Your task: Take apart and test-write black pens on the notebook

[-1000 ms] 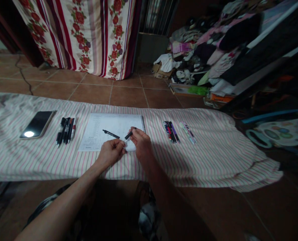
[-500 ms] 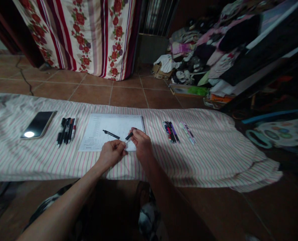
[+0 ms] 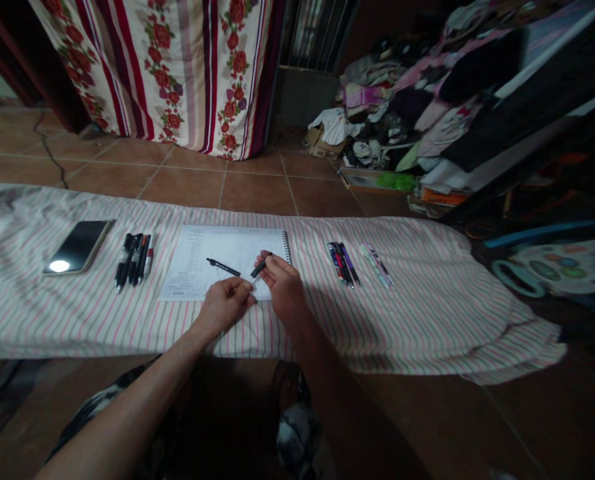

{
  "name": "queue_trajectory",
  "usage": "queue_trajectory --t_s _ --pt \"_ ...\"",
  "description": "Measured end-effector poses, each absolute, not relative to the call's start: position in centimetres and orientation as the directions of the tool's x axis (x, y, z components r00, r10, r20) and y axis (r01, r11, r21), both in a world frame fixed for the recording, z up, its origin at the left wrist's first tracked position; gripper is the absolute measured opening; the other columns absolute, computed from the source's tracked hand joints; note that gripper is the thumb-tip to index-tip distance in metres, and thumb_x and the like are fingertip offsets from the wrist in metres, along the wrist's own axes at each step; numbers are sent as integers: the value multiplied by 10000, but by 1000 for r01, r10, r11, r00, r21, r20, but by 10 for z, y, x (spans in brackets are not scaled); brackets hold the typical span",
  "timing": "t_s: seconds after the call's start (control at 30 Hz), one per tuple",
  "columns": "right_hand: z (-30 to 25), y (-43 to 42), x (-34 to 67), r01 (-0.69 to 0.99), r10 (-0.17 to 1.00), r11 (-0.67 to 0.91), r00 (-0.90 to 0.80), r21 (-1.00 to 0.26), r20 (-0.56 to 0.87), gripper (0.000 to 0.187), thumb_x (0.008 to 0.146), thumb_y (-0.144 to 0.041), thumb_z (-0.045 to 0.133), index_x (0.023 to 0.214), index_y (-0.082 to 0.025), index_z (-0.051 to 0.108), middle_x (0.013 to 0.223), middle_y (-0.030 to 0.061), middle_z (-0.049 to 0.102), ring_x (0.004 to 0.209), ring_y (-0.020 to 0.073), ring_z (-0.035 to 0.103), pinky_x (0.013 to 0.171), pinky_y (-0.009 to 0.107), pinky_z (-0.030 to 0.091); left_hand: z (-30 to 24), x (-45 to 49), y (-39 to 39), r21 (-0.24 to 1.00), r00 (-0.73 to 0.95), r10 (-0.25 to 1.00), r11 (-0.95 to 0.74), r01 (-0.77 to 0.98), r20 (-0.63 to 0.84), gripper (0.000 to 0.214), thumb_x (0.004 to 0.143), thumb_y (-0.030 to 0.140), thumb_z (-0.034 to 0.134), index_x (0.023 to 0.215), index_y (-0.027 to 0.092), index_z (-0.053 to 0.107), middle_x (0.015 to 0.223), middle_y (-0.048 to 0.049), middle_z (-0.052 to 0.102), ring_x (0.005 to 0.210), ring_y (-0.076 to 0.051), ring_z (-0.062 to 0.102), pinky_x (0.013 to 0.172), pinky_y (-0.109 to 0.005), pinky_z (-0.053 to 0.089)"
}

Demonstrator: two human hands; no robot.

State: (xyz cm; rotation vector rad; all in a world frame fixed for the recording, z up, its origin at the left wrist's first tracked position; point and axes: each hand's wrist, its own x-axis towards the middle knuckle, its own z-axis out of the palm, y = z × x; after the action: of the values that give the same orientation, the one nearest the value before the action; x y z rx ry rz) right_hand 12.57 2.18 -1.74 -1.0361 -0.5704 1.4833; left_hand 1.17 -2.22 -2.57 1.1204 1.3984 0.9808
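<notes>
My right hand (image 3: 283,280) pinches a short black pen part (image 3: 258,269), tilted over the lower right of a spiral notebook (image 3: 192,253). Close beside it, the fingers of my left hand (image 3: 226,301) are closed on a thin pale piece (image 3: 253,284) at the lower end of that black part. Whether this piece is a refill, and whether the two are joined, I cannot tell. A black pen barrel (image 3: 223,267) with small pale lettering lies on the page, just above my left hand and touched by neither hand.
Left of the notebook are several dark pens (image 3: 134,260) and a phone (image 3: 79,247) with a bright reflection. To the right lie more pens (image 3: 344,265) and pastel pens (image 3: 377,265). A striped cloth (image 3: 427,300) covers the table. Heaped clothes (image 3: 372,100) stand beyond on the tiled floor.
The view has shifted very slightly. Both hands keep their hold on the small pen pieces, and the barrel on the page stays where it was.
</notes>
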Motion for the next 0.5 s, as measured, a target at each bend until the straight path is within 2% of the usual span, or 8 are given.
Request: queue_trajectory --t_s 0.1,0.2,0.4,0.5 --pt "-16 20 127 -552 966 -236 -42 -800 -256 250 668 -277 629 887 -156 642 881 59 684 802 144 631 761 266 474 -24 13 -22 973 -3 973 232 10 -231 296 713 423 558 761 134 597 581 -16 615 441 -93 495 447 -215 352" --pt "-12 18 127 -550 963 -263 -96 -793 -253 288 690 -273 618 960 -173 610 901 65 691 832 152 634 770 280 478 -20 14 -22 974 -24 974 226 -16 -227 286 718 413 563 754 130 588 573 -6 599 422 -81 471 431 -207 334" --pt "-12 18 129 -543 958 -267 -63 -796 -279 236 720 -286 606 919 -159 614 913 77 689 843 151 640 766 268 482 -24 13 -23 985 -36 986 164 57 -162 267 740 405 541 738 144 594 568 -1 603 451 -95 498 449 -215 356" --pt "-13 20 130 -528 957 -257 -22 -810 -290 229 721 -302 608 902 -164 629 911 67 688 845 142 639 750 248 483 -27 12 -23 979 -55 983 179 97 -174 277 739 419 543 758 150 605 595 -7 624 463 -100 514 462 -221 376"
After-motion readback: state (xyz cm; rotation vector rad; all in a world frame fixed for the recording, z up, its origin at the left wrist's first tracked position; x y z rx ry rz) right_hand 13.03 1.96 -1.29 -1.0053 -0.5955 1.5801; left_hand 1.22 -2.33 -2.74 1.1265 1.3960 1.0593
